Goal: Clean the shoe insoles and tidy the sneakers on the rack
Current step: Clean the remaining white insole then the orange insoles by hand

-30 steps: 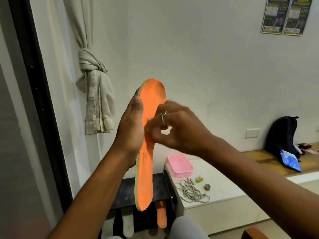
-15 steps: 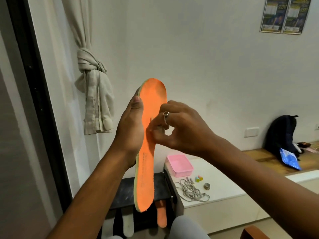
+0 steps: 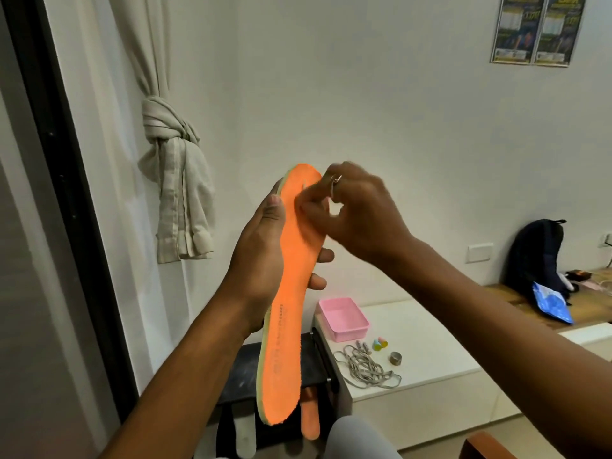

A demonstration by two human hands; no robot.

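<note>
An orange insole (image 3: 288, 313) with a pale green underside stands upright in front of me. My left hand (image 3: 261, 256) grips it around the middle from the left edge. My right hand (image 3: 357, 210), with a ring on one finger, has its fingertips pinched together against the orange face near the toe end. Below, a second orange insole (image 3: 310, 422) and a white insole (image 3: 244, 438) stick up beside a dark rack top (image 3: 241, 376). No sneakers can be seen.
A low white cabinet (image 3: 430, 352) to the right carries a pink tray (image 3: 344, 318), grey laces (image 3: 364, 371), small coloured bits and a metal ring. A dark backpack (image 3: 533, 256) and blue packet sit on a wooden bench. A knotted curtain (image 3: 175, 180) hangs on the left.
My right hand has slid up the insole from its middle toward the toe end. The insole now leans slightly, with its top tipped to the right.
</note>
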